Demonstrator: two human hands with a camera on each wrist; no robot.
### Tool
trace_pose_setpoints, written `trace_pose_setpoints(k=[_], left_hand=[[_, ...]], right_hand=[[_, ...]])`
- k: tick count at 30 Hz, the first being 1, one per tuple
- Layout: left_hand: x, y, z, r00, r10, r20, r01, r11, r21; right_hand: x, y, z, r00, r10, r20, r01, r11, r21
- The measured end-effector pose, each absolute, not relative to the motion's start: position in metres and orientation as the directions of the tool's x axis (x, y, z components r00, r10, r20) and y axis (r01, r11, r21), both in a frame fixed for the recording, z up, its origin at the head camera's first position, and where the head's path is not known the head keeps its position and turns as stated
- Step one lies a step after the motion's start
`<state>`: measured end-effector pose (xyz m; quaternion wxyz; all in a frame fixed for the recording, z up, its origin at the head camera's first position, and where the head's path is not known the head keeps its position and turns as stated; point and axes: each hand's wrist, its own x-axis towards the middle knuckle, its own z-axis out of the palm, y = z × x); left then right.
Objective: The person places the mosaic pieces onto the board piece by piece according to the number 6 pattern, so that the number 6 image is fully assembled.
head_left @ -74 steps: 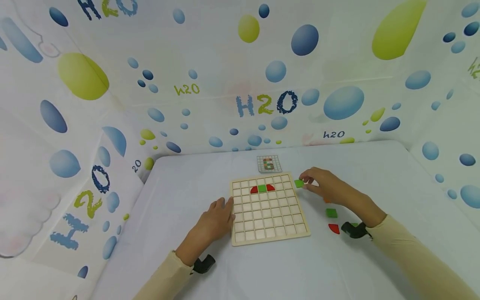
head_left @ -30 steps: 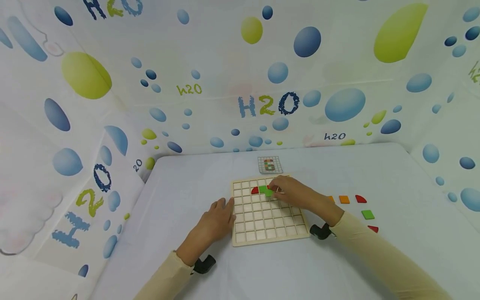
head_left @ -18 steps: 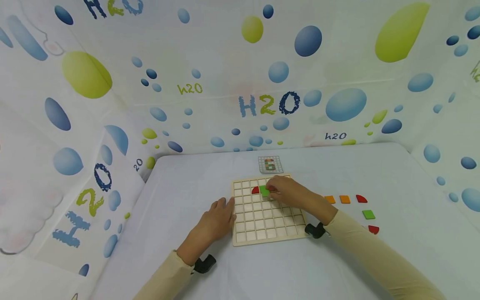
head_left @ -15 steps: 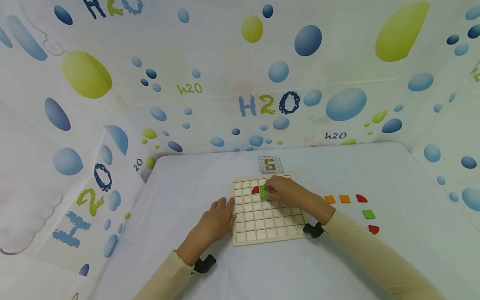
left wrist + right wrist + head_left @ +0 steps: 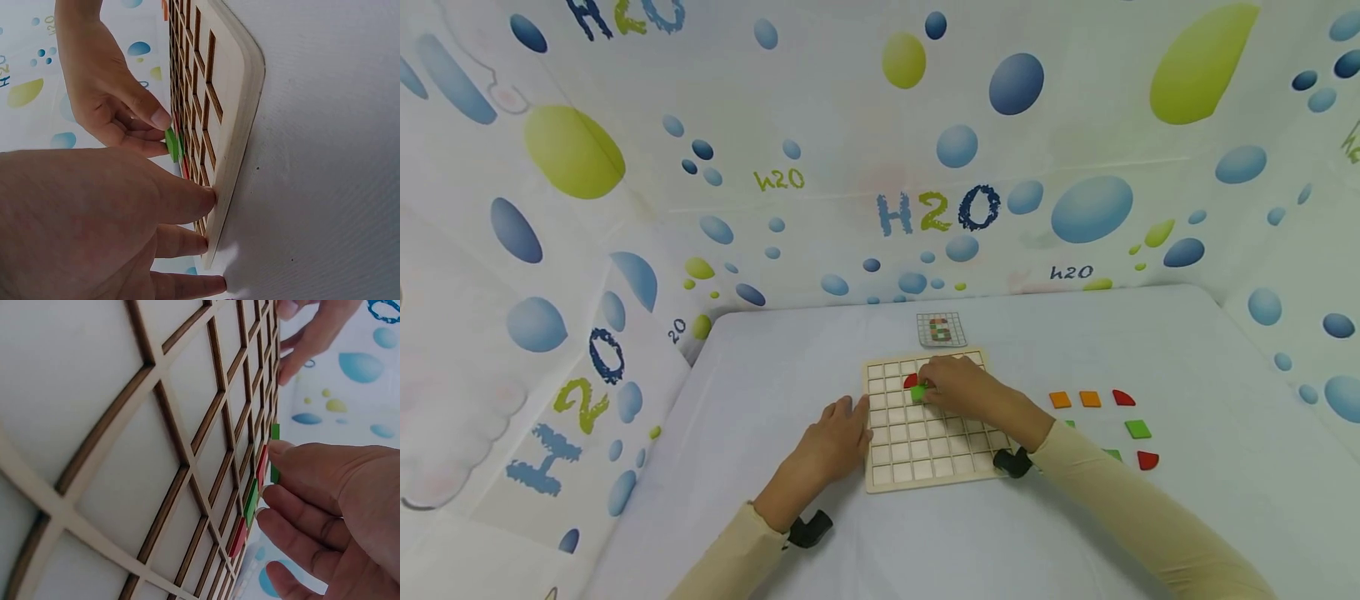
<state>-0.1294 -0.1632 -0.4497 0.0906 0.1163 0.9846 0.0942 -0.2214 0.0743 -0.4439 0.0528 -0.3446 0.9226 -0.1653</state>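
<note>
A wooden grid board (image 5: pixel 910 472) lies on the white table. My left hand (image 5: pixel 831 442) rests against its left edge, its thumb (image 5: pixel 187 199) and a finger touching the rim in the left wrist view. Over the board's upper part, my right hand (image 5: pixel 962 387) pinches a green square tile (image 5: pixel 917 394) between thumb and fingers. The tile stands slightly off the board in the right wrist view. Set in the grid there are two red quarter-round tiles (image 5: pixel 237 537) with another green tile (image 5: pixel 250 503) between them. In the head view the right hand covers part of this row.
Behind the board lies a small pattern card (image 5: pixel 941 330) with a coloured figure on a grid. To the right are orange squares (image 5: pixel 1090 399), red quarter-rounds (image 5: pixel 1123 397) and green squares (image 5: pixel 1138 429), some partly hidden by the right arm. A printed curtain (image 5: pixel 835 150) hangs behind the table.
My right hand has carried the green tile from beside the board's right edge to over the grid, then shifted further left and slightly nearer. My left hand has stayed at the left edge.
</note>
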Motion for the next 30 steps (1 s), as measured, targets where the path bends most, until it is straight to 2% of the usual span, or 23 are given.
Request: trace_pose_setpoints(k=[8,30], left_hand=[[-0.13,-0.165,-0.452,-0.957,0.248,-0.152,0.215,0.955,0.206],[-0.129,-0.165,-0.451,-0.956,0.242,-0.168,0.205,0.956,0.21]], right_hand=[[-0.222,0.07,-0.447,-0.746,-0.665,0.015,-0.644,0.716,-0.269],[-0.223,0.062,-0.455,-0.737,-0.676,0.023,-0.657,0.708,-0.259]])
